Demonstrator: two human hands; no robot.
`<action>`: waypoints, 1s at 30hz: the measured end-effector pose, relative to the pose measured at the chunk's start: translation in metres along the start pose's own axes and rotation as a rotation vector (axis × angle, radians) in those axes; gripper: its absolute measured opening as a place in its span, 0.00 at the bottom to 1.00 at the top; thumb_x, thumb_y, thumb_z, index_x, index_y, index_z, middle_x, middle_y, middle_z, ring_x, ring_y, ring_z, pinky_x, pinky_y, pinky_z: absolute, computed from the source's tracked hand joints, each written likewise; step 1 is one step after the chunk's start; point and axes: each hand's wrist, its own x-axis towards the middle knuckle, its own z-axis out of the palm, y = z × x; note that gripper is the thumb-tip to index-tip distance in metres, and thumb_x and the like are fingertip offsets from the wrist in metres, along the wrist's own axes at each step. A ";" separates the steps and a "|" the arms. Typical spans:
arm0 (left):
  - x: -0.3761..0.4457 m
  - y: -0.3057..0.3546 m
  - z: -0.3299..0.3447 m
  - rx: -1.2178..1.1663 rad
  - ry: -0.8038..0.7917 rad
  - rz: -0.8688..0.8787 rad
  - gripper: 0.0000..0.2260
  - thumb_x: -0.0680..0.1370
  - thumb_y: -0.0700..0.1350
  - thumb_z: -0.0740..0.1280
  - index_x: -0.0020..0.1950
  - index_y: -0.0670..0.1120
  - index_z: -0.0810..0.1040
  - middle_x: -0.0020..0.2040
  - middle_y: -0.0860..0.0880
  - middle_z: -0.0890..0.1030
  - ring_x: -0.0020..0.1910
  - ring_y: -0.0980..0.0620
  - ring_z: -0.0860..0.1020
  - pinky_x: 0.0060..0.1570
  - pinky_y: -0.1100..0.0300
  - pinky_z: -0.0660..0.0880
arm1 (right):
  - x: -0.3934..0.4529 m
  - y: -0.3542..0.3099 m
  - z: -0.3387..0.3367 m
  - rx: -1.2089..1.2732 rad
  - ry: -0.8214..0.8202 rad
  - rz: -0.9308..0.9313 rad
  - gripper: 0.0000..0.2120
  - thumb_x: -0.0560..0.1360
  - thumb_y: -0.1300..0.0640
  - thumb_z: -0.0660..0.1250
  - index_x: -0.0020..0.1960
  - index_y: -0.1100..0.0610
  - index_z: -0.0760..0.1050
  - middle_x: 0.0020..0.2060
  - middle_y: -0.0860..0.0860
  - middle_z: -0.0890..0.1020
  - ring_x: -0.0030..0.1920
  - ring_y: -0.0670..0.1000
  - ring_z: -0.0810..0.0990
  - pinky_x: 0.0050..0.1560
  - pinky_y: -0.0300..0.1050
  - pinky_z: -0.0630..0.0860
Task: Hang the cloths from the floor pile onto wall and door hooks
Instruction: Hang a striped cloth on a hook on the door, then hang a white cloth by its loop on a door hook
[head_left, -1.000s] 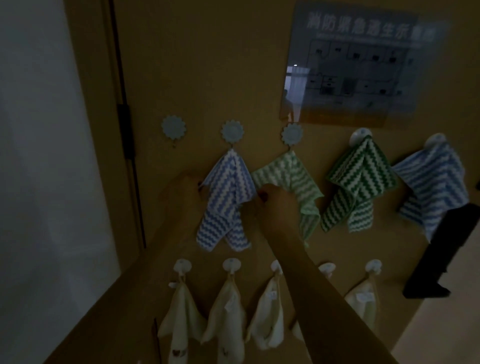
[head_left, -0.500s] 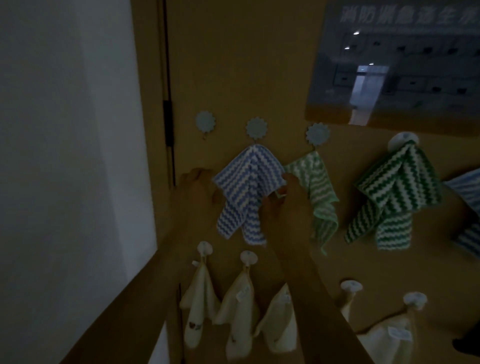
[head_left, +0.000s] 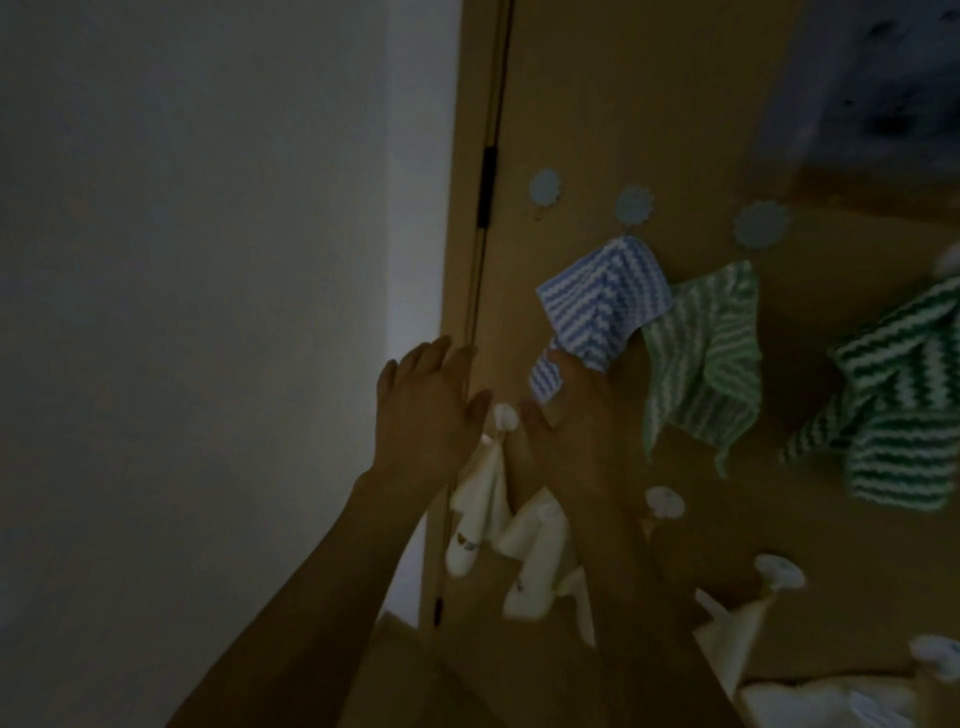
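A blue-and-white striped cloth (head_left: 608, 301) hangs bunched below a round blue hook (head_left: 634, 205) on the brown door (head_left: 597, 104). My right hand (head_left: 576, 421) reaches up from below and grips the cloth's lower end, a corner of which sticks out beside my fingers. My left hand (head_left: 426, 400) is spread with straight fingers over the door's hinge edge and holds nothing. Left of the cloth, another blue hook (head_left: 544, 187) is bare. A light green striped cloth (head_left: 701, 353) hangs under a third blue hook (head_left: 762, 226).
A dark green striped cloth (head_left: 904, 410) hangs at the right edge. Below, a row of white hooks (head_left: 665, 501) carries several cream cloths (head_left: 478, 509). A black hinge (head_left: 487, 187) sits on the door edge, a pale wall (head_left: 208, 312) fills the left, and a poster (head_left: 883, 78) is at top right.
The view swung left and closer. My right hand dropped from the blue cloth's right edge to its lower end, bunching it. My left hand moved left off the cloth to the door edge.
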 end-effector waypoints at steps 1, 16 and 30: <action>-0.010 -0.005 -0.004 0.030 -0.004 -0.023 0.25 0.80 0.56 0.60 0.76 0.52 0.64 0.77 0.47 0.63 0.75 0.47 0.61 0.73 0.43 0.56 | -0.006 -0.005 0.005 0.015 -0.013 0.002 0.28 0.78 0.51 0.66 0.75 0.55 0.63 0.72 0.54 0.68 0.71 0.53 0.66 0.72 0.43 0.61; -0.160 -0.079 -0.108 0.246 0.148 -0.438 0.24 0.80 0.57 0.59 0.76 0.55 0.62 0.77 0.51 0.62 0.76 0.48 0.58 0.75 0.43 0.52 | -0.107 -0.120 0.057 0.238 -0.289 -0.128 0.26 0.77 0.50 0.67 0.73 0.47 0.63 0.68 0.48 0.70 0.68 0.48 0.69 0.59 0.37 0.65; -0.376 -0.126 -0.241 0.374 0.241 -0.817 0.24 0.80 0.57 0.60 0.76 0.55 0.63 0.77 0.51 0.63 0.77 0.48 0.58 0.74 0.41 0.53 | -0.294 -0.255 0.076 0.378 -0.643 -0.347 0.24 0.77 0.50 0.67 0.71 0.48 0.66 0.67 0.47 0.71 0.67 0.47 0.69 0.62 0.35 0.63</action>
